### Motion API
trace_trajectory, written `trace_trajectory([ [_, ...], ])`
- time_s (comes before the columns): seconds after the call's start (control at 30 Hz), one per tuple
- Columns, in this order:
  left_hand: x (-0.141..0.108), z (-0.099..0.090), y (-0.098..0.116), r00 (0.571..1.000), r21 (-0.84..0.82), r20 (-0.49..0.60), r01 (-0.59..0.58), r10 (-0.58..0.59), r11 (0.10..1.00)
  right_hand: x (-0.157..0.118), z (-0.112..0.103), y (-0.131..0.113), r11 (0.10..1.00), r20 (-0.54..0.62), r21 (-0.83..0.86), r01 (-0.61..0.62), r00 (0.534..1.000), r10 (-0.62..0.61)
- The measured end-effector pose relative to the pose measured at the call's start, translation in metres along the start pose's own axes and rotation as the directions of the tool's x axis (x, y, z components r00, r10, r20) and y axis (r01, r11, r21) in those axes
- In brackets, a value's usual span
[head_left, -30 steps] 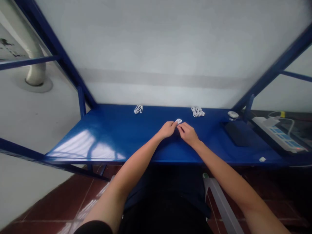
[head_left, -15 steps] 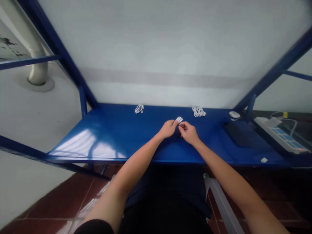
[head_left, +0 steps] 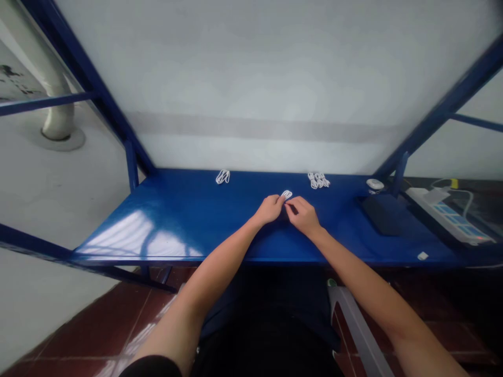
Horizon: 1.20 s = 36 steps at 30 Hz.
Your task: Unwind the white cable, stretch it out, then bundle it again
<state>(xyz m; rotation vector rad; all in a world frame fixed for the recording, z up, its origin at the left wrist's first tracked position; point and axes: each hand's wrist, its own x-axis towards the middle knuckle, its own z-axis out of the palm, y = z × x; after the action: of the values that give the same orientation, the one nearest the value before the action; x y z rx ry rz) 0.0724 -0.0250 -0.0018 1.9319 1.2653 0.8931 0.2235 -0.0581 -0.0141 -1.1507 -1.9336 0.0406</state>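
Observation:
My left hand is closed around a small coiled white cable, whose loops stick out beyond the thumb. Close against it on the right, my right hand has its thumb and forefinger pinched together near the left fingertips. What lies in that pinch is too small to make out. Both hands are over the middle of the blue table. Toward the back edge lie a loosely looped white cable on the left and several bundled white cables on the right.
At the right stand a round white object, a dark flat pad and a white power strip with a plug in it. A small white piece lies near the front edge. Blue frame posts flank the table before a pale wall.
My right hand's fingers have moved left, up against my left fingertips, and pinch there. The left hand keeps its hold on the cable. The view has shifted slightly.

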Motion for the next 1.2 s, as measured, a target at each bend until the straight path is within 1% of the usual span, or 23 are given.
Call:
trace_trajectory([
  [0.07,0.0,0.001,-0.001,1.0,0.033,-0.011,-0.017,0.018,0.999,0.0,0.001,0.0,0.992,-0.024,0.085,-0.096,0.995,0.099],
  [0.13,-0.001,0.001,-0.002,0.999,0.052,-0.008,-0.034,0.035,0.998,0.001,0.003,0.001,0.946,0.0,0.217,-0.242,0.969,0.248],
  [0.2,-0.001,0.001,-0.003,0.999,0.066,0.008,-0.045,0.044,0.997,0.002,0.004,0.003,0.847,0.096,0.362,-0.389,0.919,0.381],
  [0.23,-0.001,0.001,-0.004,0.999,0.071,0.019,-0.046,0.045,0.996,0.003,0.005,0.004,0.794,0.153,0.417,-0.443,0.895,0.419],
  [0.27,-0.001,0.0,-0.004,0.999,0.073,0.029,-0.044,0.042,0.996,0.003,0.005,0.006,0.756,0.198,0.449,-0.476,0.878,0.436],
  [0.3,-0.002,-0.001,-0.004,0.999,0.071,0.038,-0.034,0.031,0.997,0.004,0.006,0.009,0.744,0.218,0.459,-0.485,0.874,0.435],
  [0.33,-0.002,-0.003,-0.003,0.999,0.066,0.047,-0.017,0.014,0.998,0.004,0.006,0.012,0.755,0.212,0.454,-0.473,0.88,0.425],
  [0.4,-0.002,-0.008,-0.003,0.997,0.055,0.072,0.025,-0.029,0.998,0.006,0.006,0.02,0.804,0.152,0.418,-0.423,0.905,0.397],
  [0.47,-0.002,-0.015,-0.003,0.99,0.065,0.13,0.041,-0.05,0.997,0.009,0.005,0.029,0.847,0.096,0.385,-0.366,0.929,0.358],
  [0.5,-0.002,-0.02,-0.004,0.985,0.079,0.171,0.027,-0.04,0.997,0.012,0.003,0.032,0.863,0.097,0.375,-0.337,0.941,0.325],
  [0.53,-0.002,-0.024,-0.006,0.977,0.092,0.212,-0.002,-0.017,0.996,0.014,0.001,0.035,0.88,0.126,0.365,-0.305,0.952,0.278],
  [0.6,0.0,-0.033,-0.01,0.962,0.108,0.271,-0.075,0.043,0.991,0.02,-0.003,0.037,0.916,0.246,0.335,-0.22,0.959,0.141],
  [0.67,0.002,-0.039,-0.015,0.954,0.111,0.285,-0.132,0.095,0.985,0.024,-0.004,0.035,0.948,0.363,0.292,-0.13,0.932,0.016],
  [0.7,0.004,-0.04,-0.018,0.954,0.114,0.278,-0.147,0.11,0.983,0.026,-0.003,0.034,0.958,0.39,0.27,-0.099,0.921,-0.015],
  [0.77,0.007,-0.042,-0.024,0.961,0.124,0.249,-0.157,0.122,0.98,0.028,0.001,0.033,0.968,0.387,0.237,-0.085,0.922,-0.014],
  [0.87,0.013,-0.045,-0.032,0.97,0.17,0.194,-0.177,0.143,0.969,0.033,0.011,0.036,0.965,0.354,0.222,-0.137,0.934,0.051],
  [0.93,0.015,-0.051,-0.037,0.968,0.253,0.181,-0.218,0.175,0.943,0.038,0.018,0.039,0.968,0.352,0.205,-0.145,0.934,0.066],
  [1.03,0.014,-0.062,-0.043,0.96,0.393,0.188,-0.269,0.209,0.88,0.046,0.029,0.041,0.983,0.346,0.149,-0.107,0.937,0.05],
  [1.1,0.011,-0.068,-0.047,0.964,0.451,0.174,-0.261,0.203,0.854,0.049,0.036,0.039,0.991,0.342,0.11,-0.077,0.939,0.035],
  [1.2,0.006,-0.072,-0.05,0.978,0.497,0.13,-0.205,0.161,0.843,0.048,0.043,0.036,0.997,0.342,0.063,-0.046,0.94,0.022],
])
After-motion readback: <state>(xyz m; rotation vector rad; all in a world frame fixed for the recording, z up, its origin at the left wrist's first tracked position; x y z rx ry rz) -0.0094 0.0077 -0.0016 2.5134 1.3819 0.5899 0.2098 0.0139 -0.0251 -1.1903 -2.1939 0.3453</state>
